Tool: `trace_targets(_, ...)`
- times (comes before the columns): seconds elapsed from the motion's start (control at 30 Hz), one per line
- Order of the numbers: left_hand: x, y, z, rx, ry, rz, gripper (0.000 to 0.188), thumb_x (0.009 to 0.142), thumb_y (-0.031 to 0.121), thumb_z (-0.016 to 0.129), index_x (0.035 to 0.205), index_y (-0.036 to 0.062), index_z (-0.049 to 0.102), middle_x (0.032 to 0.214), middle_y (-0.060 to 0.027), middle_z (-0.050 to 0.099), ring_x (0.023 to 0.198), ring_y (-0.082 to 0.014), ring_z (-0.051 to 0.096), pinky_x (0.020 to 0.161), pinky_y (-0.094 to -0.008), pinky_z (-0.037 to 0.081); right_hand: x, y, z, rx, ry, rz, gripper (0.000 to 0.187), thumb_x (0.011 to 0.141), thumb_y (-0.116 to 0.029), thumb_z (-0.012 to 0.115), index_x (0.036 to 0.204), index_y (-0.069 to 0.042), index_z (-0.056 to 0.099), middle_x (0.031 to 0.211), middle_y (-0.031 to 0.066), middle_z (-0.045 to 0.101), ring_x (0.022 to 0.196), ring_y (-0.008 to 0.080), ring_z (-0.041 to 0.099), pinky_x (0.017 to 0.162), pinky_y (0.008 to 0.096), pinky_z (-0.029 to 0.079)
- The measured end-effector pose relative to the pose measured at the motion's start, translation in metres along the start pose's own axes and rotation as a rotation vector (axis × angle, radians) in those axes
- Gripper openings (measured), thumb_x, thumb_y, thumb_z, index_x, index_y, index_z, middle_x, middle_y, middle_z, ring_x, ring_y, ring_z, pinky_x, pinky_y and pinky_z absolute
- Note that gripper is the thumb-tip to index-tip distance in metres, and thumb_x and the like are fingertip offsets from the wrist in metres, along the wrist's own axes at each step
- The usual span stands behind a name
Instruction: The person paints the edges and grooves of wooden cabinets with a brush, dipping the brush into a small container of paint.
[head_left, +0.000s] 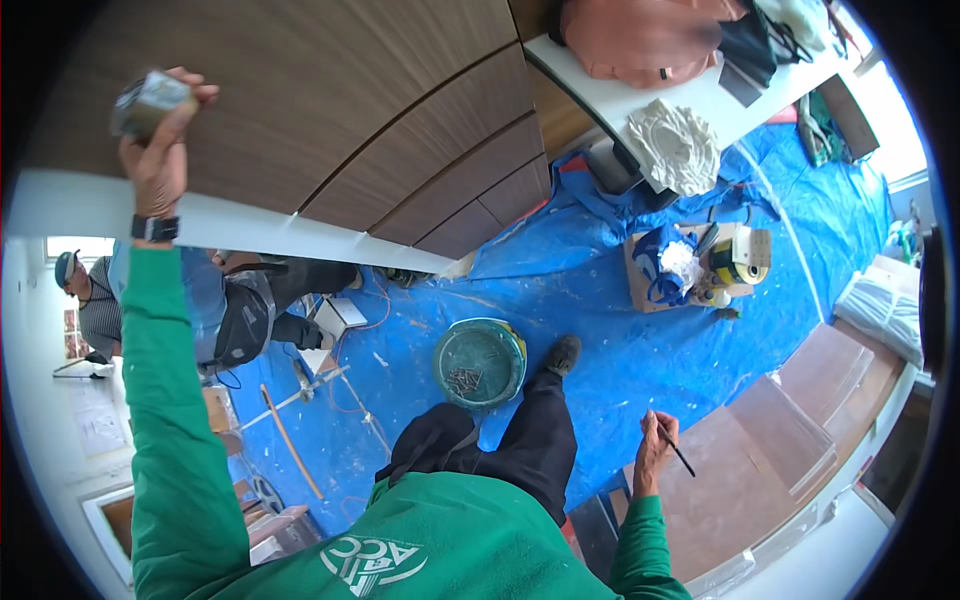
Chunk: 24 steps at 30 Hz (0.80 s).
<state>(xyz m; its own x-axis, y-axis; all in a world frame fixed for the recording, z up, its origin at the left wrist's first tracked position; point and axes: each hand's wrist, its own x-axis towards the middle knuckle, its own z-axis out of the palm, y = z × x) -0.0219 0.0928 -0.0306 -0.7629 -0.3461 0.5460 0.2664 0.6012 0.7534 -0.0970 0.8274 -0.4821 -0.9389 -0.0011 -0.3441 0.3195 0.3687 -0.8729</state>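
Raised at the far left, my left hand (pixel 160 165) is closed around a small squat container (pixel 158 103), pale and shiny on top with a brownish side. It is held in front of the dark wood-grain cabinet (pixel 330 90); whether it touches the panel I cannot tell. Lower right, my right hand (pixel 653 455) pinches a thin dark stick, like a slim brush or pencil (pixel 679 457); its tip is too small to make out. This hand is over the brown sheets (pixel 735 440), apart from the cabinet.
Between my feet and the cabinet stands a green-rimmed bucket (pixel 480 362) with small dark pieces on its top. A blue tarp (pixel 600 370) covers the floor. People (pixel 245 310) are close at the left. A box with supplies (pixel 640 275) and a white counter (pixel 600 85) are at the right.
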Motion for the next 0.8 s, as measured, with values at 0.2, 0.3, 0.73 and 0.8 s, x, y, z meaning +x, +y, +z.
trace_targets(0.2,-0.090,0.037,0.036,-0.134,0.100,-0.055,0.048,0.090,0.006,0.083,0.134,-0.0022,0.063,0.117,-0.0132,0.073,0.102,-0.0274,0.075,0.093,-0.0444,0.061,-0.092,-0.015,-0.013,0.061,-0.003,-0.011,0.025,0.103,-0.022,0.076,0.102,-0.001,0.064,0.086,0.0081,0.069,0.076,0.0158,0.067,0.071,0.0303,0.056)
trace_targets(0.3,-0.182,0.060,0.048,-0.144,0.199,-0.186,0.053,0.085,0.001,0.088,0.132,-0.0018,0.063,0.116,-0.0095,0.072,0.101,-0.0227,0.074,0.091,-0.0394,0.062,-0.138,-0.012,-0.007,0.118,-0.029,-0.043,0.023,0.102,-0.019,0.076,0.104,0.000,0.065,0.088,0.0085,0.069,0.078,0.0164,0.068,0.072,0.0306,0.058)
trace_targets(0.73,-0.610,0.170,0.055,-0.381,0.538,-0.754,0.060,0.084,-0.005,0.087,0.136,0.0028,0.059,0.125,-0.0081,0.068,0.101,-0.0214,0.076,0.085,-0.0354,0.067,-0.306,-0.084,0.038,0.038,-0.285,-0.318,0.014,0.098,-0.010,0.079,0.101,-0.002,0.068,0.085,0.0062,0.073,0.078,0.0108,0.068,0.071,0.0277,0.055)
trace_targets(0.8,-0.637,0.187,0.062,-0.428,0.568,-0.774,0.059,0.084,-0.006,0.087,0.136,0.0025,0.059,0.125,-0.0080,0.068,0.100,-0.0215,0.076,0.083,-0.0355,0.067,-0.328,-0.104,0.046,0.020,-0.310,-0.369,0.014,0.097,-0.010,0.080,0.100,-0.002,0.069,0.084,0.0061,0.073,0.077,0.0102,0.068,0.071,0.0271,0.054)
